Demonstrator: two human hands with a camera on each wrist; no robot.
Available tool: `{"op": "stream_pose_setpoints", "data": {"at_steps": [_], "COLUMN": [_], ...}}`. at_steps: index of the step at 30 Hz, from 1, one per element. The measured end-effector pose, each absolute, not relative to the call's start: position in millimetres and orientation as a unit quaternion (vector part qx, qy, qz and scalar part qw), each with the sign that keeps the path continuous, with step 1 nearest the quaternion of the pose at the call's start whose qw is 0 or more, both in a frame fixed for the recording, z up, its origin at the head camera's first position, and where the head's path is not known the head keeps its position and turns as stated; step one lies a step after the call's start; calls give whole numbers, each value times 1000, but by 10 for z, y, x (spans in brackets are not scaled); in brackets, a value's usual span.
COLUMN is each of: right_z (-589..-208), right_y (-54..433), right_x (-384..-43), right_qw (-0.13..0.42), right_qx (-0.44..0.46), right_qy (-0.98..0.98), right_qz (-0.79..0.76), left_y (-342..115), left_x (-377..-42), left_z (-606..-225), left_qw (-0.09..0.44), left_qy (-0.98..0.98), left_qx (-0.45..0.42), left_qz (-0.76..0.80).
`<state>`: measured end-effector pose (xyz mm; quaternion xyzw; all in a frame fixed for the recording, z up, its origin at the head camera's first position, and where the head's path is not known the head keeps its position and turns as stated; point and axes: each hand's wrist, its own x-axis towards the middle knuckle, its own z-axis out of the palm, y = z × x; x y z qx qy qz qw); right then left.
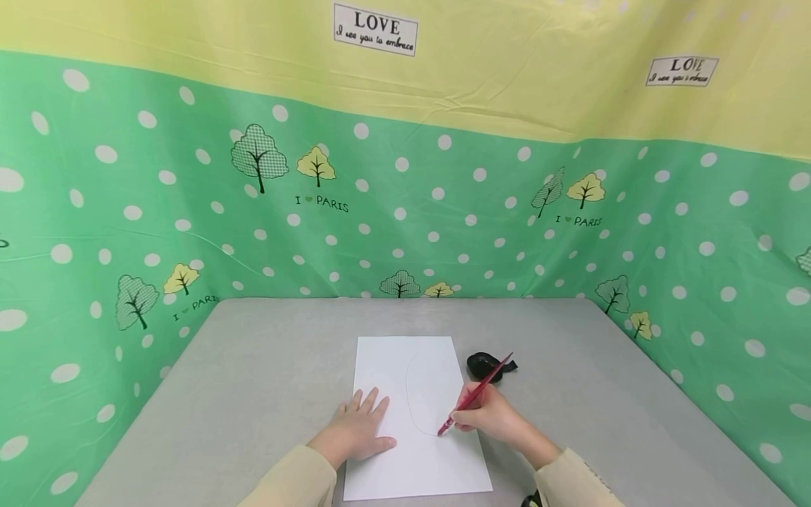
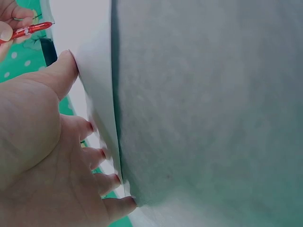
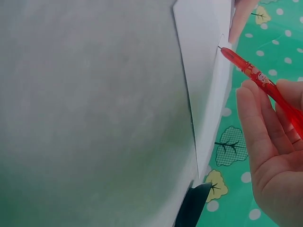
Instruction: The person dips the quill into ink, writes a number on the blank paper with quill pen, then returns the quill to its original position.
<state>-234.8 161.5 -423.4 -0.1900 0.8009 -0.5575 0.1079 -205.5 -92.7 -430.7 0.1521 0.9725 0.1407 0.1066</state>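
Observation:
A white sheet of paper (image 1: 393, 472) lies on the grey table, with a thin curved line drawn down its middle and bending right at the bottom. My right hand (image 1: 484, 412) pinches a red pen (image 1: 475, 394), its tip on the paper at the lower end of that line. In the right wrist view the red pen (image 3: 258, 75) shows a printed pattern near its tip. My left hand (image 1: 360, 426) rests on the paper's left part, fingers spread. From the left wrist view, the fingertips of the left hand (image 2: 57, 142) touch the sheet near its edge.
A black rounded object (image 1: 483, 366) with a short strap-like end lies just right of the paper's upper part. Another dark object (image 1: 532, 499) is partly hidden by the right sleeve. Green and yellow printed cloth (image 1: 405, 190) surrounds the grey table (image 1: 266, 366).

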Motion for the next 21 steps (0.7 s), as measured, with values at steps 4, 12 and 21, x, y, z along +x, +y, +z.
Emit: {"op": "stream_pose_setpoints", "data": {"at_steps": [4,12,21], "right_z": [-4234,-4235,-4263], "right_y": [1631,1681,1715], "right_x": [-2356,-2359,-2405], "right_qw": [108,107,101], "right_qx": [-186,-184,-175], "right_qy": [804,808,812], "right_qz": [-554,-549,-547], "left_y": [-922,-923,-918], "left_x": [-2050,-2036,-2034], "left_z": [-4305,-4284,-4273], "left_qw": [105,107,108], "left_qy": [973,971,972], "left_qx": [152,150,151], "left_qz": [141,151,145]}}
